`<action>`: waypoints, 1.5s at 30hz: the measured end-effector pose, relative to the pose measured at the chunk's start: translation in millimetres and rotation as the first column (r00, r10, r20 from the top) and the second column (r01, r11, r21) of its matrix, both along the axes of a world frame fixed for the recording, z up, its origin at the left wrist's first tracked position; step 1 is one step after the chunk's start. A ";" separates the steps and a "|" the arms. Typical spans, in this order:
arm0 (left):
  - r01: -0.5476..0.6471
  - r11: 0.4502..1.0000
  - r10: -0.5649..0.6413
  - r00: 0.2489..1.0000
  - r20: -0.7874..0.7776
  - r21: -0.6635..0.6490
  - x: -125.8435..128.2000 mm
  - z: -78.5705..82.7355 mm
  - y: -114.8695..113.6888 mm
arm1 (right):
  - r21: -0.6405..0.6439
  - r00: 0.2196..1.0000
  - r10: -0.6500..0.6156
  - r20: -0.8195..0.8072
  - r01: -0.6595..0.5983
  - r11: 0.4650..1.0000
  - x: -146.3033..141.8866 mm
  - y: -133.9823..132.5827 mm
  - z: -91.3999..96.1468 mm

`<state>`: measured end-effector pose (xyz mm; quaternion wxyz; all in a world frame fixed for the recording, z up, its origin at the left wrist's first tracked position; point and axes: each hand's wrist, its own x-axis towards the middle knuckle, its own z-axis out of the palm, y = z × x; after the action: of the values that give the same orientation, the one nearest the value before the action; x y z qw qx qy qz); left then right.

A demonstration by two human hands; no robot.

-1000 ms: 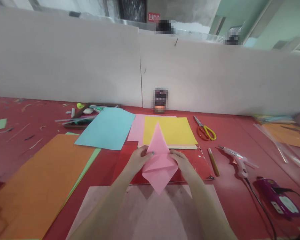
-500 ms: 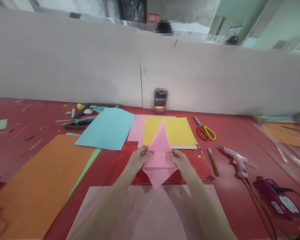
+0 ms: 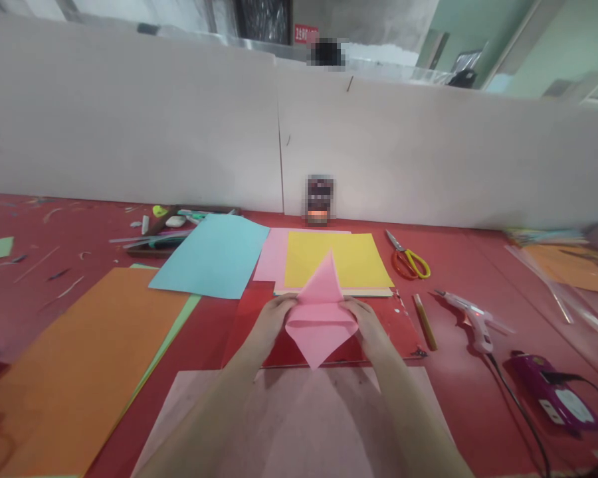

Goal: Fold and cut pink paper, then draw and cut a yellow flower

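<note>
Pink folded paper (image 3: 319,312) was over the red board (image 3: 401,335). From the left: orange sheet (image 3: 90,352) lay on the surface (image 3: 471,265), then came blue sheet (image 3: 214,255); left hand (image 3: 273,318) gripped paper's left side; yellow sheet (image 3: 353,259) lay beyond it; right hand (image 3: 367,322) gripped the right side; scissors (image 3: 407,257) and glue gun (image 3: 471,315) sat farther right.

Soft, middling light fell across the red table (image 3: 478,265) as I watched by remote feed, its source impossible for me to place. Gentle shadows spread on the pale pink sheet (image 3: 309,438) at lower centre, below the left hand (image 3: 272,323) and right hand (image 3: 369,325); a darker line marked the crease of the folded pink paper (image 3: 321,338). Plastic strips (image 3: 561,292) glinted at right. My wide lens stretched the frame's edges, haze dulled contrast, the red sign (image 3: 306,33) blurred at top, and pixel blocks masked an object (image 3: 319,199) near centre.
</note>
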<state>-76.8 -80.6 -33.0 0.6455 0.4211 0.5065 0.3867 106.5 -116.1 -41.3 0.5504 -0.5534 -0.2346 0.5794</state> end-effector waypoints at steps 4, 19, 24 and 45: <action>0.013 1.000 -0.013 1.000 -0.005 0.003 0.0 3.1 -0.9 | -0.004 1.000 0.005 -0.011 -0.005 1.000 0.8 0.8 -1.6; 0.025 1.000 -0.025 1.000 -0.012 0.011 -1.2 -0.9 1.2 | 0.096 0.993 0.101 -0.067 -0.095 0.991 0.8 0.1 3.2; 0.031 0.999 -0.030 0.998 -0.047 0.012 -0.1 0.7 0.4 | 0.075 0.995 0.080 -0.054 -0.076 0.994 0.7 0.6 4.4; 0.180 0.983 -0.157 0.919 -0.361 0.032 6.8 11.4 -6.3 | 0.255 0.845 -0.083 0.528 -0.065 0.965 2.1 -0.5 12.3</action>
<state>-69.9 -86.9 -21.6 0.5598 0.5469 0.5642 0.2630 108.6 -116.6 -29.0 0.5344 -0.6158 -0.4507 0.3634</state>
